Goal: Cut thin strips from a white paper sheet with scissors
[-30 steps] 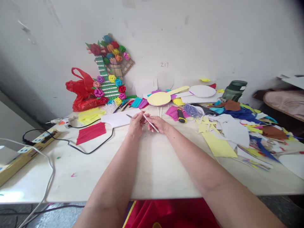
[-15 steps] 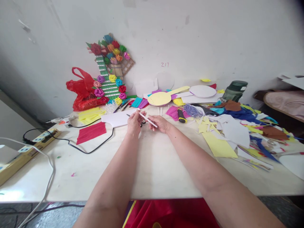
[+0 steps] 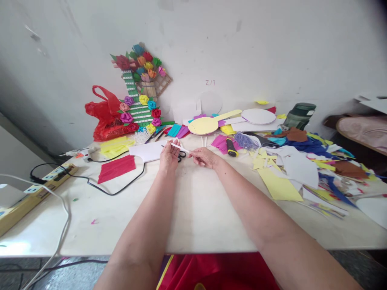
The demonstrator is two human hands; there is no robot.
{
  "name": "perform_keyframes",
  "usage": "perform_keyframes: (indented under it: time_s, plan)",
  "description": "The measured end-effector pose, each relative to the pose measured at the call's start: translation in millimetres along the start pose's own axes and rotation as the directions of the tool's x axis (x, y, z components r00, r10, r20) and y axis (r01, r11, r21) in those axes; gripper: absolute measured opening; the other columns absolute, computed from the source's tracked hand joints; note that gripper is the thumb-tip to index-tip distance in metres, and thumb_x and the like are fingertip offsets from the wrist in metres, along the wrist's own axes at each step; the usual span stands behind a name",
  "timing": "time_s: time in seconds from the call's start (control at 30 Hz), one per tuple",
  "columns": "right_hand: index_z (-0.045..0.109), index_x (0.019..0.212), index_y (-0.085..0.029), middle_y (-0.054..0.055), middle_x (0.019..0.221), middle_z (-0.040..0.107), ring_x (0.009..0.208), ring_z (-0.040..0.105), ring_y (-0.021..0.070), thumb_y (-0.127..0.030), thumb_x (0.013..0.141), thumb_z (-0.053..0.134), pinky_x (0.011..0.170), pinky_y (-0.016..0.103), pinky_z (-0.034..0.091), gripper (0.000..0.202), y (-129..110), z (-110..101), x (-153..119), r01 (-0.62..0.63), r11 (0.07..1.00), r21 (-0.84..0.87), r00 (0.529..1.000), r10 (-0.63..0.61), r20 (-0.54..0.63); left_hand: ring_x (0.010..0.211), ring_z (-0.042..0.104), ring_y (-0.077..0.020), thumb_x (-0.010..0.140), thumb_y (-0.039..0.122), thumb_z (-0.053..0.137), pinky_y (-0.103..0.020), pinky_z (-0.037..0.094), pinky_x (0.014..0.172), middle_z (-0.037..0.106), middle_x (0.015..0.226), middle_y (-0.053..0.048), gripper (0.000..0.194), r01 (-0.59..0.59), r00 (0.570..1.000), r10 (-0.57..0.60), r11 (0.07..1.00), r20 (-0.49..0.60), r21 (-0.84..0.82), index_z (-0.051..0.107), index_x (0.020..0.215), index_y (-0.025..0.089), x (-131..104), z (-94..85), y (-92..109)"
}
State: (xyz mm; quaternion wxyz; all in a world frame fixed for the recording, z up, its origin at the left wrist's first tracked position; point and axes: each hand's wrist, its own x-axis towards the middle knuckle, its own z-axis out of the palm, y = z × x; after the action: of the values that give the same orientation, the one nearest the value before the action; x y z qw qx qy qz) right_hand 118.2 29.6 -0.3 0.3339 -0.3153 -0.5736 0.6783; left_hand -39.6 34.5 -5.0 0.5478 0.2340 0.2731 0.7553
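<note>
A thin white paper strip (image 3: 180,148) spans the gap between my two hands, slanting down to the right. My right hand (image 3: 204,157) pinches its lower right end between thumb and fingers. My left hand (image 3: 169,156) is turned palm up and holds the other end near the thumb and fingertips. Black-handled scissors (image 3: 182,154) lie just behind the left hand, partly hidden by it. Under and left of that hand is a white paper sheet (image 3: 146,151) with a curved cut-out corner.
A red paper piece (image 3: 117,169), a black cable (image 3: 111,194) and a power strip (image 3: 45,185) lie left. Behind stand a flower-decorated craft piece (image 3: 137,108) and a yellow paddle shape (image 3: 203,125). A yellow-black cutter (image 3: 231,147) and scattered paper scraps (image 3: 299,165) lie right.
The strip has shifted slightly left and lies flatter. My left hand has opened its palm upward and moved a little left. The right fingers have curled at the strip's end.
</note>
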Motion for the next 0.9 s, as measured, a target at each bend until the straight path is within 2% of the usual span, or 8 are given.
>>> perform_keyframes:
  time_s: [0.13, 0.3, 0.43, 0.7, 0.9]
  plan:
    - [0.058, 0.072, -0.011, -0.004, 0.036, 0.048, 0.025, 0.030, 0.0028, -0.031, 0.071, 0.057, 0.028, 0.016, 0.017, 0.020, -1.3, 0.6, -1.7, -0.014, 1.000, 0.022, 1.000, 0.014, 0.013, 0.077, 0.064, -0.0157, 0.078, 0.026, 0.055, -0.029, 0.048, 0.077, 0.067, 0.078, -0.006, 0.011, 0.009, 1.000, -0.009, 1.000, -0.009, 0.029, 0.058, 0.080, 0.015, -1.7, 1.5, 1.5]
    - [0.057, 0.073, -0.010, -0.003, 0.037, 0.050, 0.026, 0.034, 0.0033, -0.031, 0.072, 0.057, 0.028, 0.015, 0.018, 0.021, -0.3, 0.6, -0.9, 0.017, 1.000, -0.004, 0.999, -0.017, -0.028, 0.066, 0.064, -0.0167, 0.069, 0.028, 0.064, -0.028, 0.050, 0.066, 0.067, 0.074, -0.009, 0.020, 0.011, 0.998, -0.022, 0.978, 0.052, 0.208, 0.059, 0.080, 0.012, -5.7, 3.8, 1.4]
    - [0.058, 0.073, -0.010, -0.002, 0.042, 0.053, 0.030, 0.039, 0.0042, -0.030, 0.071, 0.058, 0.030, 0.015, 0.024, 0.021, 2.8, 0.8, 2.9, 0.041, 0.999, -0.028, 0.997, -0.043, -0.061, 0.056, 0.062, -0.0143, 0.062, 0.028, 0.069, -0.026, 0.049, 0.059, 0.067, 0.072, -0.010, 0.023, 0.009, 0.998, -0.027, 0.951, 0.053, 0.309, 0.060, 0.073, 0.010, -7.4, 4.9, 0.6]
    - [0.054, 0.067, -0.013, -0.004, 0.043, 0.052, 0.030, 0.038, 0.0031, -0.031, 0.070, 0.061, 0.031, 0.015, 0.025, 0.019, 4.2, 8.7, 9.1, 0.137, 0.975, -0.173, 0.962, -0.172, -0.210, 0.053, 0.059, -0.0124, 0.060, 0.026, 0.070, -0.024, 0.048, 0.056, 0.066, 0.066, -0.007, 0.021, -0.002, 0.997, -0.024, 0.944, 0.075, 0.329, 0.061, 0.071, 0.010, -11.5, 7.7, -2.7]
    - [0.056, 0.069, -0.012, -0.005, 0.043, 0.051, 0.030, 0.036, 0.0036, -0.033, 0.069, 0.060, 0.031, 0.017, 0.023, 0.021, 1.3, 12.9, 7.4, 0.160, 0.987, -0.028, 0.971, -0.163, -0.175, 0.054, 0.060, -0.0106, 0.065, 0.023, 0.067, -0.022, 0.047, 0.057, 0.067, 0.071, -0.007, 0.015, 0.040, 0.992, -0.064, 0.976, 0.108, 0.215, 0.061, 0.072, 0.011, -11.9, 8.7, -4.0]
